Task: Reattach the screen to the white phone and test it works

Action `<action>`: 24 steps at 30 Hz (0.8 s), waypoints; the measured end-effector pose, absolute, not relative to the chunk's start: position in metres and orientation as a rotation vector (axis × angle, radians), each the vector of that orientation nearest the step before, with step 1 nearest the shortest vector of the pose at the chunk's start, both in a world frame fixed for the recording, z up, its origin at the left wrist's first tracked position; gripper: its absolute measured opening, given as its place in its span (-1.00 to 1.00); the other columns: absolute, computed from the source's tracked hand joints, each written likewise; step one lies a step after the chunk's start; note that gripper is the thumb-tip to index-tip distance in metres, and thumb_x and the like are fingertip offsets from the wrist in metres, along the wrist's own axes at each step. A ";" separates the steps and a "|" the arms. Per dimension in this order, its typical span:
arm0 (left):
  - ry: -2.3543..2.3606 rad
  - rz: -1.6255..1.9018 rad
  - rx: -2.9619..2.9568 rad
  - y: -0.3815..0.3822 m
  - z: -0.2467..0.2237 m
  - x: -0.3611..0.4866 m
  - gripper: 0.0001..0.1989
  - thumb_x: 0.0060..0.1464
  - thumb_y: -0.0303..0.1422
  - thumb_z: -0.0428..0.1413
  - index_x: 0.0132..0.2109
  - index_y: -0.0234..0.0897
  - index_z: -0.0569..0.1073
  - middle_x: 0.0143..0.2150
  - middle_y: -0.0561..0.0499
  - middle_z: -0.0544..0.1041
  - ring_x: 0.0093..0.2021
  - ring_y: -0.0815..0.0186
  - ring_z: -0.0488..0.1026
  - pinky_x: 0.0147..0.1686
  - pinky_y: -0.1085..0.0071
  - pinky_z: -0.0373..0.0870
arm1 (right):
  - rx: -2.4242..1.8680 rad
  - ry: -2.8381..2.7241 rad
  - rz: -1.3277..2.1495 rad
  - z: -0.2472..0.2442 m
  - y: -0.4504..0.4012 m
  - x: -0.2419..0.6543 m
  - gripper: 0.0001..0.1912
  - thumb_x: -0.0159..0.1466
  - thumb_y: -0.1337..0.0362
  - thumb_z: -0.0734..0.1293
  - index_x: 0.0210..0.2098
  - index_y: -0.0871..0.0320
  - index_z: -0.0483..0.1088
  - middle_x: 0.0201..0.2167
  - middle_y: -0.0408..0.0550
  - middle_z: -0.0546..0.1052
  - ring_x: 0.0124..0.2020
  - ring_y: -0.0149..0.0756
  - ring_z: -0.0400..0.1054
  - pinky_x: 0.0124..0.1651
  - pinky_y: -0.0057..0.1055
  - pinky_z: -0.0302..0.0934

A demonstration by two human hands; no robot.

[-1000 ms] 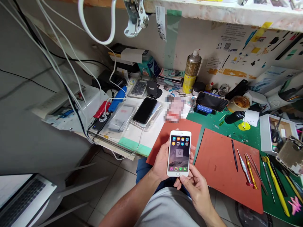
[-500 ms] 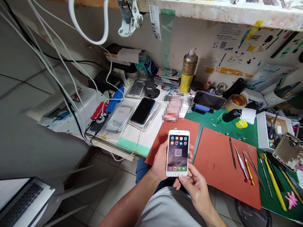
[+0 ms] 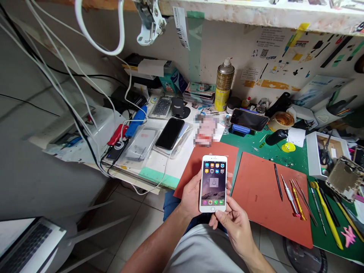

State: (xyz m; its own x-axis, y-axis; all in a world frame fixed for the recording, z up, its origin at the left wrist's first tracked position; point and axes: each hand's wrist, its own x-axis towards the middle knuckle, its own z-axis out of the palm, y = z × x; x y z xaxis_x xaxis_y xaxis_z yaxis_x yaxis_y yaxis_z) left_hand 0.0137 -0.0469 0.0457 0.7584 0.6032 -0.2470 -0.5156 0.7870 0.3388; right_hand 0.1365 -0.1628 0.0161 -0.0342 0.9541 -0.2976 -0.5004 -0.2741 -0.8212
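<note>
A white smartphone is upright in front of me, its screen lit with app icons and a bell symbol in the middle. My left hand wraps around it from the left, with fingertips showing past its right edge. At the lower right corner, my right hand pinches the phone, thumb near the home button and fingers partly behind it. Under the phone's upper part lies a reddish-brown mat at the table's edge. A second reddish-brown mat lies to the right.
Screwdrivers and tweezers rest on the right mat, beside a yellow brush. A black phone lies at the left, near a blue tool. A spray can stands at the back. White cables hang at the left.
The view has shifted slightly, so the bench appears a little further left. Both hands keep their hold on the phone, and the bell symbol still shows on its screen.
</note>
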 end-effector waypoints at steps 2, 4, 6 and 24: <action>0.361 0.619 0.256 -0.047 0.046 0.014 -0.31 0.40 0.02 -0.14 0.19 -0.54 0.52 0.02 -0.39 0.59 -0.06 0.05 0.58 -0.02 0.22 0.47 | -1.031 -0.606 1.593 0.017 -0.162 0.136 -0.59 0.38 0.08 0.44 0.10 0.20 0.45 -0.41 0.00 0.63 -0.46 -0.30 0.44 -0.31 -0.35 0.33; 0.376 0.634 0.253 -0.047 0.047 0.014 -0.34 0.39 -0.01 -0.12 0.19 -0.53 0.51 0.04 -0.39 0.59 -0.06 0.05 0.58 0.00 0.20 0.47 | -1.037 -0.603 1.591 0.018 -0.162 0.136 -0.57 0.37 0.06 0.44 0.09 0.21 0.46 -0.42 0.00 0.63 -0.47 -0.30 0.44 -0.32 -0.34 0.33; 0.386 0.641 0.245 -0.048 0.049 0.015 -0.36 0.39 -0.02 -0.09 0.20 -0.52 0.51 0.06 -0.39 0.58 -0.05 0.04 0.58 0.01 0.19 0.46 | -1.042 -0.609 1.590 0.020 -0.162 0.136 -0.57 0.37 0.05 0.45 0.07 0.21 0.46 -0.42 0.00 0.62 -0.47 -0.30 0.44 -0.33 -0.34 0.33; 0.416 0.672 0.222 -0.047 0.044 0.013 -0.32 0.41 0.02 -0.10 0.23 -0.53 0.51 0.05 -0.40 0.61 -0.07 -0.01 0.61 0.02 0.10 0.49 | -1.432 -1.400 0.386 0.041 -0.163 0.163 -0.73 0.36 0.47 0.34 0.01 0.12 0.47 -0.19 0.03 0.63 -0.21 -0.19 0.52 -0.14 -0.26 0.40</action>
